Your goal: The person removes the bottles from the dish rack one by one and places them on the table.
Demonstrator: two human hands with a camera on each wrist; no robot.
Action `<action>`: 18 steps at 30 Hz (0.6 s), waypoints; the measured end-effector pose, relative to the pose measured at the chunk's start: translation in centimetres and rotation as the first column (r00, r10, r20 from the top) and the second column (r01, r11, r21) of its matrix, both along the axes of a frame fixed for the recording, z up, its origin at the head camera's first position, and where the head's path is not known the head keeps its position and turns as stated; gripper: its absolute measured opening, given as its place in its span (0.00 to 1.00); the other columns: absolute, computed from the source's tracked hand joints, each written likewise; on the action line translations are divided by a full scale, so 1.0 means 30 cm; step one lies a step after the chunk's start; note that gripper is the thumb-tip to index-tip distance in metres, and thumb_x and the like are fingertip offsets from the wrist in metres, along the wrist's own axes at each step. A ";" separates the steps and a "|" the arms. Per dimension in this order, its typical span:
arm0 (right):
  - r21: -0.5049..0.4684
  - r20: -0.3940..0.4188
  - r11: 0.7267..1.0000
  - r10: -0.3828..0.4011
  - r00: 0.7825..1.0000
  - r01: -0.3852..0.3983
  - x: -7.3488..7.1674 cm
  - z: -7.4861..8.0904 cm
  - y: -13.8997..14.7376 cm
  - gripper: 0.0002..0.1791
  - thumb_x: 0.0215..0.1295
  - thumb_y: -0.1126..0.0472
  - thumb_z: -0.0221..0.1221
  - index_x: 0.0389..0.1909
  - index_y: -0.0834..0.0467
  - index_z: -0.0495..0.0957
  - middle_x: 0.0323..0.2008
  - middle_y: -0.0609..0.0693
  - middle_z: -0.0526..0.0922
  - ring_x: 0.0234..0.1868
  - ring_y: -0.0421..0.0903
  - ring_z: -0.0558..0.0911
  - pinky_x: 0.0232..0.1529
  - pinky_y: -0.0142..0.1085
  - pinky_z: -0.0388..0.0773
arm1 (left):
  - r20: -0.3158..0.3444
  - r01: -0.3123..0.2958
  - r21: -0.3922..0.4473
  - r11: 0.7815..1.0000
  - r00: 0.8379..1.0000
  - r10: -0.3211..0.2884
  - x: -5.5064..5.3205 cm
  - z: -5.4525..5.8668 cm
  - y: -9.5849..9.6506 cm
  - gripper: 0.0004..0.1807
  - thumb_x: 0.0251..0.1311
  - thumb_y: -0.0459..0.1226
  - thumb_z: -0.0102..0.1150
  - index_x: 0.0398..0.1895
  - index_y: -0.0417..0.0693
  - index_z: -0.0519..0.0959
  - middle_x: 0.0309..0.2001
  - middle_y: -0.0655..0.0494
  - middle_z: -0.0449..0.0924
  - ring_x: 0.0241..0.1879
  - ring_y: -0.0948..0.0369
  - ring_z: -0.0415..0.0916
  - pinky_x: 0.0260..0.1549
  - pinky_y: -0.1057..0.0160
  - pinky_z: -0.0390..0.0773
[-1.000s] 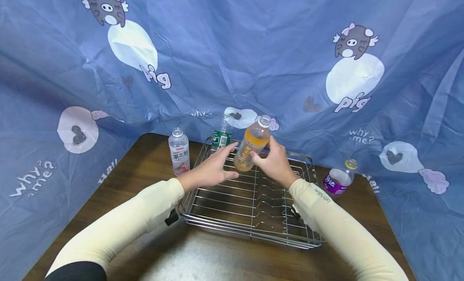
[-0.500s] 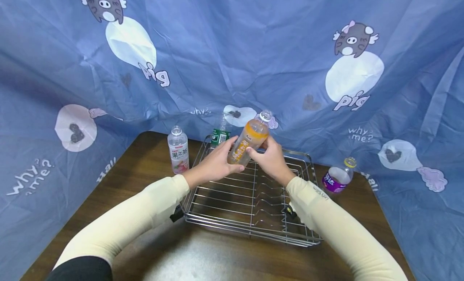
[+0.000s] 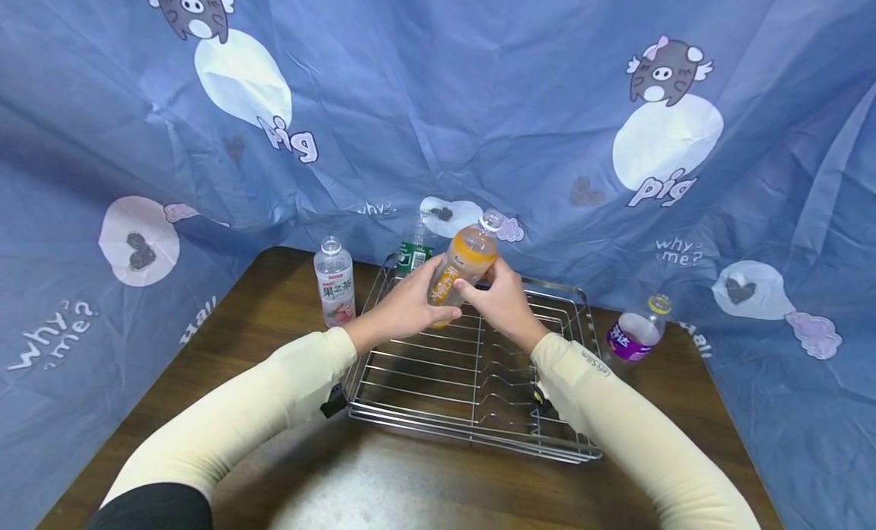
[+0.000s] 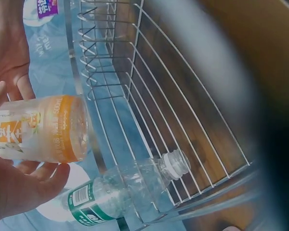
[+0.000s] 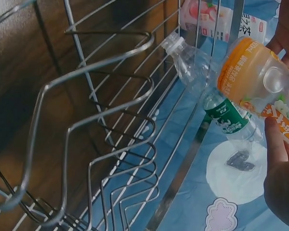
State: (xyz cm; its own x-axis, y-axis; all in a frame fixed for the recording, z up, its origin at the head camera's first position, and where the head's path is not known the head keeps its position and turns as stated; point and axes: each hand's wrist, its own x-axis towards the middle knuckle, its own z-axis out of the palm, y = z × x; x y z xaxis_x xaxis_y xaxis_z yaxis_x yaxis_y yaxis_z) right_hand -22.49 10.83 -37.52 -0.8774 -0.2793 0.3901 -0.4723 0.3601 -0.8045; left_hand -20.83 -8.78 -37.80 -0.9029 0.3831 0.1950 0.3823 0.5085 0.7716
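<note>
An orange-labelled plastic bottle (image 3: 465, 260) without a cap is held over the back of the wire dish rack (image 3: 417, 374), tilted with its mouth up and to the right. My left hand (image 3: 404, 306) grips its lower part, thumb in front and fingers behind. Higher on the side, my right hand (image 3: 505, 302) holds it too, the thumb (image 5: 275, 139) lying across the label. In the left wrist view the bottle's base (image 4: 82, 127) faces the rack. Close behind, a clear bottle with a green label (image 4: 98, 202) leans neck down in the rack's back left corner.
A pink-and-white labelled bottle (image 3: 335, 283) stands on the brown table (image 3: 274, 469) left of the rack. On the right is a purple-labelled bottle (image 3: 633, 336) with a yellow ring at its neck. A blue printed curtain (image 3: 465, 104) hangs around the table.
My left hand has moved in from beside the orange-labelled bottle and now grips its lower part. The bottle and right hand have shifted slightly left.
</note>
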 end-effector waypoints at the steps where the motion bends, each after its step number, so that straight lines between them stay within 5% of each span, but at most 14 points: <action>1: -0.001 0.006 1.000 0.000 1.000 0.000 0.002 -0.001 -0.003 0.27 0.62 0.61 0.67 0.59 0.64 0.71 0.51 0.60 0.83 0.49 0.55 0.85 0.56 0.52 0.80 | 0.000 0.001 0.000 1.000 1.000 -0.001 0.000 -0.002 -0.001 0.53 0.57 0.45 0.73 0.80 0.46 0.51 0.70 0.45 0.66 0.66 0.48 0.68 0.67 0.45 0.66; 18: -0.190 0.266 0.982 0.067 0.962 -0.016 0.024 -0.015 -0.021 0.27 0.67 0.62 0.63 0.63 0.66 0.68 0.53 0.66 0.80 0.53 0.59 0.83 0.46 0.46 0.85 | 0.023 0.003 -0.019 1.000 1.000 -0.002 0.006 -0.008 -0.008 0.52 0.57 0.44 0.74 0.79 0.47 0.53 0.65 0.46 0.72 0.60 0.49 0.74 0.63 0.46 0.71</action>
State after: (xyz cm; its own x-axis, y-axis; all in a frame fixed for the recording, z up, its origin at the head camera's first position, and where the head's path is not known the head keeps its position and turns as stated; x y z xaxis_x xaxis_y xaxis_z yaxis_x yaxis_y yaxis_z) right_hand -21.76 10.19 -37.96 -0.9462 -0.2634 0.1881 -0.2392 0.1778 -0.9545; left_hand -20.64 -9.02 -38.03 -0.9060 0.3889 0.1672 0.3661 0.5218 0.7705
